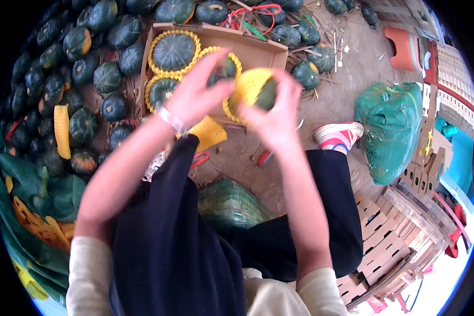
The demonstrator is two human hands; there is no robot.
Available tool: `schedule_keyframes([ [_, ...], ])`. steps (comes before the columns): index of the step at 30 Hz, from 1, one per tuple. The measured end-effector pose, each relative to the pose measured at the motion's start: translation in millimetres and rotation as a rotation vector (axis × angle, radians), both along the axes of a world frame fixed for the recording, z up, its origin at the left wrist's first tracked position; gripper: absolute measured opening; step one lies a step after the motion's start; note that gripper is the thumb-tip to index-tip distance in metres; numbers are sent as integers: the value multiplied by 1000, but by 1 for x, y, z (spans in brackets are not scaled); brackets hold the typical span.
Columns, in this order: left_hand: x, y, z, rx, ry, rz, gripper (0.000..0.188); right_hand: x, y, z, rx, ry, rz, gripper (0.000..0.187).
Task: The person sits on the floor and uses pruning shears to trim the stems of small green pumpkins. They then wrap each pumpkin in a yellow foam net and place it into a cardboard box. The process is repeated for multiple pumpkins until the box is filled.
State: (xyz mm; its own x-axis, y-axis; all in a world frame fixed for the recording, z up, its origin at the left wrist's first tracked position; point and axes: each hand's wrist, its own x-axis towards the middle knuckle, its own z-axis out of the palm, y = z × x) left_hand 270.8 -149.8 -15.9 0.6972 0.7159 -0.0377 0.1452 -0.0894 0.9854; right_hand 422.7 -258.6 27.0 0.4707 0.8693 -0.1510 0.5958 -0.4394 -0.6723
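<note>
My right hand (279, 118) grips a dark green squash (267, 96) partly covered by a yellow foam net sleeve (252, 84), above the near right part of an open cardboard box (255, 48). My left hand (199, 97), slightly blurred, is open with fingers spread, left of that squash and over the box. Its fingertips hide part of a netted squash (224, 72) inside. Two more squashes in yellow nets, a large one (174, 51) and a smaller one (162, 90), sit along the box's left side. A loose foam sleeve (210, 132) lies by my left knee.
Many dark green squashes (108, 77) are heaped left of the box, with another foam sleeve (61, 131) among them. On the right stand a full green sack (389, 131), an orange stool (401, 50) and stacked flat cardboard (379, 245). Red straps (253, 10) lie behind the box.
</note>
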Motion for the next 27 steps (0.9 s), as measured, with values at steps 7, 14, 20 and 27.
schedule_keyframes([
  [7, 88, 93, -40, 824, 761, -247, 25, 8, 67, -59, -71, -921, 382, 70],
  [14, 98, 100, -39, 747, 709, -208, 21, 58, 84, -62, -309, -391, 508, 73],
  [20, 20, 18, 1, 409, 241, -8, 17, 22, 35, -75, -140, -735, 356, 78],
  [27, -52, -77, -14, 594, 593, -243, 41, 34, 29, -54, 104, -406, 96, 27],
])
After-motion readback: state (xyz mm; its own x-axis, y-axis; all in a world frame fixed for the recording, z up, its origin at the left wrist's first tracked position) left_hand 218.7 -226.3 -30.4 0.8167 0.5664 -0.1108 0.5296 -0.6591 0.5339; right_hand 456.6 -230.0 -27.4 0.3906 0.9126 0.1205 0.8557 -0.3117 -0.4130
